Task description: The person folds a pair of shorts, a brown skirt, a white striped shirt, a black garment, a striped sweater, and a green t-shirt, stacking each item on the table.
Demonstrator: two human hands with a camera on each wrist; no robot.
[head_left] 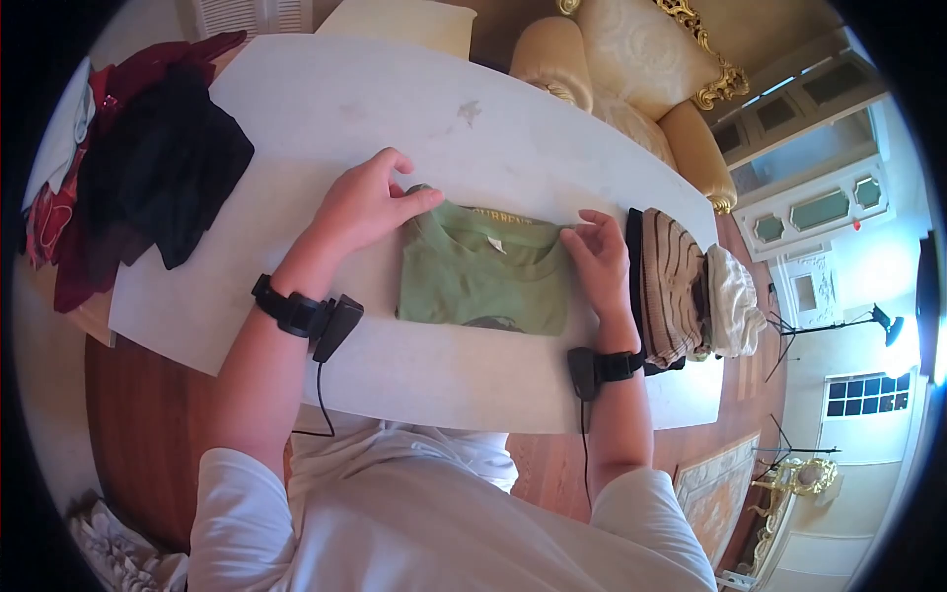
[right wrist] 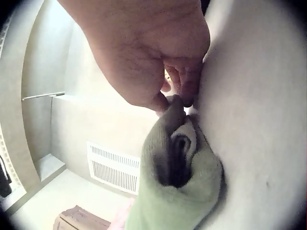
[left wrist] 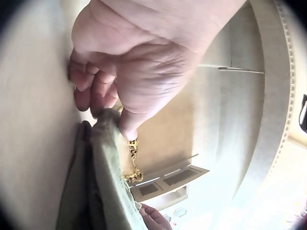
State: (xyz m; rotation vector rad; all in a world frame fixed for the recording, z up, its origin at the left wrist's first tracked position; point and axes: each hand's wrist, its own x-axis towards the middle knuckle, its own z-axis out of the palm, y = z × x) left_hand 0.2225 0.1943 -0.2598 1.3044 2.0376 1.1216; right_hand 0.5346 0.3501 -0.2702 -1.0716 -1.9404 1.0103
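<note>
A green T-shirt (head_left: 483, 271), folded into a rectangle, lies on the white table with its neckline at the far edge. Yellow lettering and a small white label show inside the collar. My left hand (head_left: 370, 202) pinches the far left corner; in the left wrist view, the thumb (left wrist: 130, 123) lies on one side of the fabric and fingers on the other. At the far right corner, my right hand (head_left: 600, 259) pinches the cloth between thumb and fingers. Rolled layers of the folded shirt (right wrist: 163, 191) show below the fingers in the right wrist view.
Right of the shirt stands a row of folded clothes, among them a brown striped garment (head_left: 673, 286) and a white one (head_left: 732, 301). A loose heap with a black garment (head_left: 168, 163) lies on the left. Beyond the table (head_left: 326, 109) is a gold-trimmed armchair (head_left: 631, 79).
</note>
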